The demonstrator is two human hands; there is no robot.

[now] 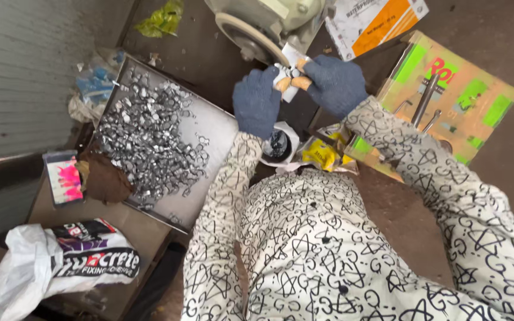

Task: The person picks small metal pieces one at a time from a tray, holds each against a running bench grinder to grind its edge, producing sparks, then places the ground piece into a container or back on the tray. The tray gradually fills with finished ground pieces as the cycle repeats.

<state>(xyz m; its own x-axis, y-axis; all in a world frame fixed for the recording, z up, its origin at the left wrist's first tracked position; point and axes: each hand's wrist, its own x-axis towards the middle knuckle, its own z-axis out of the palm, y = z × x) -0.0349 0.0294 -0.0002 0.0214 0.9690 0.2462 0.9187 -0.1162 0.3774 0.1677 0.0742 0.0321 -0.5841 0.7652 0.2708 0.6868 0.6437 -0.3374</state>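
Observation:
Both my hands wear dark blue knit gloves with bare fingertips. My left hand (257, 101) and my right hand (335, 83) meet at a small pale piece (291, 76), pinching it together right at the rim of a cream grinding wheel (250, 37) on a pale green machine (281, 13). What exactly the piece is cannot be made out. To the left of my left arm a flat metal tray (218, 128) holds a heap of several small shiny metal parts (144, 139).
A green and tan cardboard box (447, 89) with metal rods on it lies at right. A yellow wrapper (322, 153) and a small dark round container (278, 144) sit below my hands. A white and black bag (60, 261) lies bottom left, beside a pink-printed packet (63, 178) and a grey shutter wall (13, 71).

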